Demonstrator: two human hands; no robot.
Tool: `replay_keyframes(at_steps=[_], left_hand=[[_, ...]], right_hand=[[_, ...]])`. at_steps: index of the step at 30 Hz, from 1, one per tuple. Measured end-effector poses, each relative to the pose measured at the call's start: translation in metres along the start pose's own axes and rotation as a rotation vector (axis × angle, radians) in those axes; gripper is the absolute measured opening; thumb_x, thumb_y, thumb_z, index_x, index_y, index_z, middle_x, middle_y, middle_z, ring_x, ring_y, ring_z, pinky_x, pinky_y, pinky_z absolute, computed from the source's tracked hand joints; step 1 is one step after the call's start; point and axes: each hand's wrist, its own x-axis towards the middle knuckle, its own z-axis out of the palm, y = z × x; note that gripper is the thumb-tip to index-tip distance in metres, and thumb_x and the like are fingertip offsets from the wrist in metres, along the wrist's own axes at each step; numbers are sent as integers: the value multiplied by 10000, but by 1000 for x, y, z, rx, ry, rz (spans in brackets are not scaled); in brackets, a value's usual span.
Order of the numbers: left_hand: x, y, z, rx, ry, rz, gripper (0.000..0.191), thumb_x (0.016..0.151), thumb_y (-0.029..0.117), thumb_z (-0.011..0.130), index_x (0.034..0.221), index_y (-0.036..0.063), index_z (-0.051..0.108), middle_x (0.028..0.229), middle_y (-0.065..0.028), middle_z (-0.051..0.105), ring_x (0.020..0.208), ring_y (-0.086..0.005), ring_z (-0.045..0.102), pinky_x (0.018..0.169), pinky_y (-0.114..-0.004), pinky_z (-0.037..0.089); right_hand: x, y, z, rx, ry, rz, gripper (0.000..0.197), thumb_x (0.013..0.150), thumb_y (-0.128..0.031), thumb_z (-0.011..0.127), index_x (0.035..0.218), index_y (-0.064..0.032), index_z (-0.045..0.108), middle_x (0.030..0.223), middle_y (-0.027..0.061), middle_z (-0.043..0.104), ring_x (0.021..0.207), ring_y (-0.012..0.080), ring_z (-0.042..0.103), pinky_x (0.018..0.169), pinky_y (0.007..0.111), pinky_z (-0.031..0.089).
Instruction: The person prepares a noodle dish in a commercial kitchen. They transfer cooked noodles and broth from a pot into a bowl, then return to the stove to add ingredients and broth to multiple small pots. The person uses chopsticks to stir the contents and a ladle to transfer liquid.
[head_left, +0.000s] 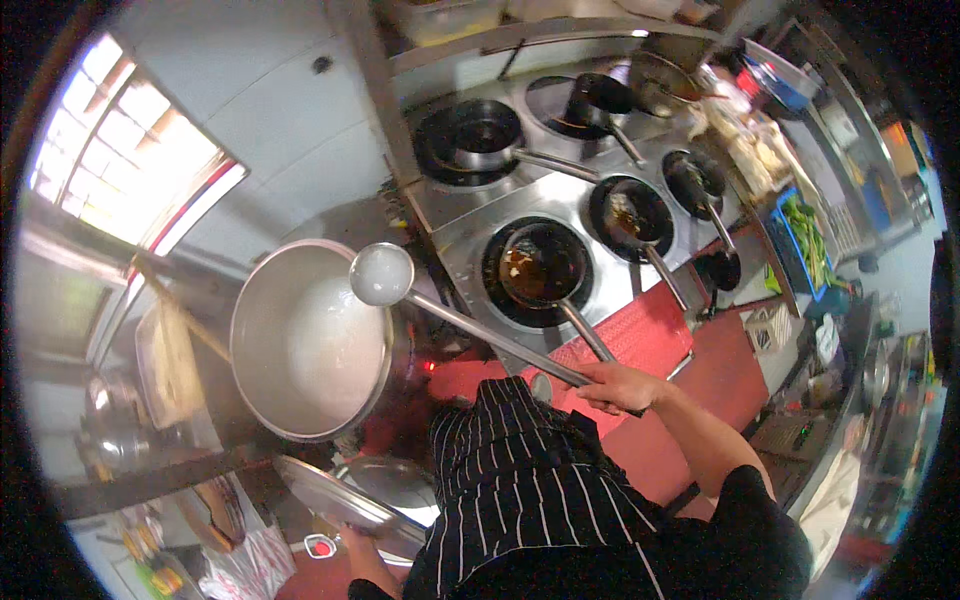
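My right hand grips the long metal handle of a ladle, whose bowl holds whitish liquid. That bowl hangs over the right rim of a large metal stockpot containing pale, cloudy liquid. At the bottom left my left hand holds a round metal lid tilted at its edge; its fingers are partly hidden. Nearest the ladle handle on the stove is a pan with dark brown liquid and small pieces in it.
The steel stove bears several more pans, among them a deep one and one with brownish food. A blue basket of green vegetables stands at the right. Plastic bags lie at the lower left, below a shelf edge.
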Motion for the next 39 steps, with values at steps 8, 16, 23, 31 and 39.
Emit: replay_keyframes(at_steps=[8, 16, 23, 31, 39], left_hand=[[-31, -24, -7, 367, -262, 341, 380, 937, 341, 387, 1195, 79, 483, 1012, -84, 572, 884, -234, 557, 746, -391, 473], [-75, -21, 34, 196, -269, 4, 354, 952, 399, 414, 1179, 136, 484, 938, -43, 569, 645, -157, 553, 484, -349, 476], [-103, -33, 59, 535, -433, 324, 478, 932, 506, 386, 1203, 140, 531, 1073, -41, 598, 807, -251, 608, 670, -425, 548], [-91, -27, 48, 429, -436, 230, 389, 935, 416, 400, 1172, 137, 531, 1011, -28, 584, 817, -220, 587, 697, -404, 527], [-54, -15, 28, 479, -302, 226, 253, 904, 332, 412, 985, 133, 546, 822, -13, 551, 700, -173, 538, 587, -357, 470]], right_hand=[[-112, 63, -45, 252, 252, 25, 294, 959, -212, 510, 1197, -40, 517, 621, -28, 413, 493, 53, 386, 434, 223, 322], [-180, 125, -90, 313, 579, 26, 334, 956, -240, 526, 1215, -32, 550, 632, -34, 426, 486, 69, 422, 437, 234, 360], [-178, 128, -128, 43, 861, 85, 253, 946, -235, 544, 1097, -32, 568, 635, -32, 445, 535, 73, 427, 460, 254, 352], [-156, 155, -157, -446, 1090, 156, 234, 870, -195, 575, 1006, -8, 541, 787, 222, 630, 711, 395, 630, 630, 499, 480], [-161, 163, -143, -818, 1271, 261, 358, 832, -102, 551, 1172, -90, 437, 887, 244, 625, 815, 456, 588, 661, 534, 454]])
